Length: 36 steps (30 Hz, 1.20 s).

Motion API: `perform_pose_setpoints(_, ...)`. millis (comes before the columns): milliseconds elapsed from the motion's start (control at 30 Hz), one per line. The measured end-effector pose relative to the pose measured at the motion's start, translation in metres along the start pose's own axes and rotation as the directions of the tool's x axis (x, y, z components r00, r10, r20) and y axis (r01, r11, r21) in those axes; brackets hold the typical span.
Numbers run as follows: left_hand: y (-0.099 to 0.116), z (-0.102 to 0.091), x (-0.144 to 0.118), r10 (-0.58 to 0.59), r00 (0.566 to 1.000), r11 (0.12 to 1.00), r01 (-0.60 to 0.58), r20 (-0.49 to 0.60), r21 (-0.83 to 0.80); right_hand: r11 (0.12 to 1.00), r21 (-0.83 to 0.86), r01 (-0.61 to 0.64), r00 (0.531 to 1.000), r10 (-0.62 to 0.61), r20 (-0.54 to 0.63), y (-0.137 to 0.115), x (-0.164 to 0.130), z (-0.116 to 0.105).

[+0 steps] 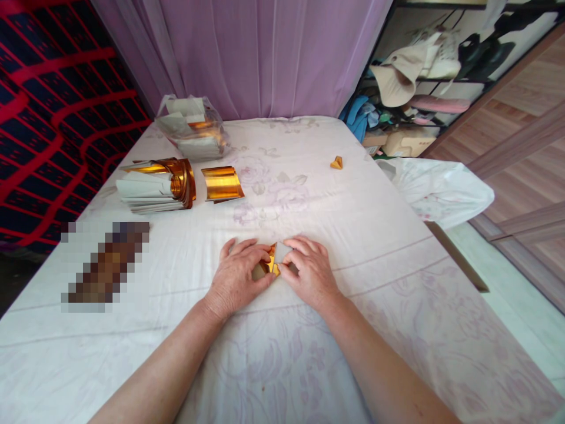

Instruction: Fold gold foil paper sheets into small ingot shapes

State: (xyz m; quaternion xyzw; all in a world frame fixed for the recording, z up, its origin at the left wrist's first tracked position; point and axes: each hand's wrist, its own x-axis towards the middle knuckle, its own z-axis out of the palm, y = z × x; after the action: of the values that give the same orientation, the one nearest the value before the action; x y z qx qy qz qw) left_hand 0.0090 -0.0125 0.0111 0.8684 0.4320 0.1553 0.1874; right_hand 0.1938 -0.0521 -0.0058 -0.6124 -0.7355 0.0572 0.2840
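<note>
Between my hands, low over the cloth-covered table, is a partly folded sheet of gold foil paper (pixel 272 265), shiny gold on one face and pale grey on the other. My left hand (pixel 241 272) grips its left side between thumb and fingers. On the opposite side, my right hand (pixel 309 268) pinches the paper's right edge, where a grey flap shows. My fingers hide part of the folds. Farther off to the right lies a small folded gold paper piece (pixel 336 162).
A few flat gold sheets (pixel 222 183) lie beside a thick curled stack of foil paper (pixel 154 191) at left. Behind them stands a clear plastic bag (pixel 194 132) with more paper. A blurred-out object (pixel 106 265) rests left. A white bag (pixel 445 191) hangs at the table's right edge.
</note>
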Motion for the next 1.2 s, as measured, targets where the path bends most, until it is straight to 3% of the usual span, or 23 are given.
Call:
perform_pose_setpoints(767, 0.013, 0.002, 0.0, -0.047, 0.998, 0.999, 0.048, -0.048, 0.021, 1.0, -0.011, -0.006, 1.0, 0.006, -0.007, -0.001, 0.0, 0.001)
perform_pose_setpoints(1200, 0.014, 0.003, 0.0, -0.067, 0.997, 0.998, 0.067, -0.027, 0.0, 0.999, 0.043, -0.02, 0.998, 0.017, 0.068, 0.002, 0.0, -0.002)
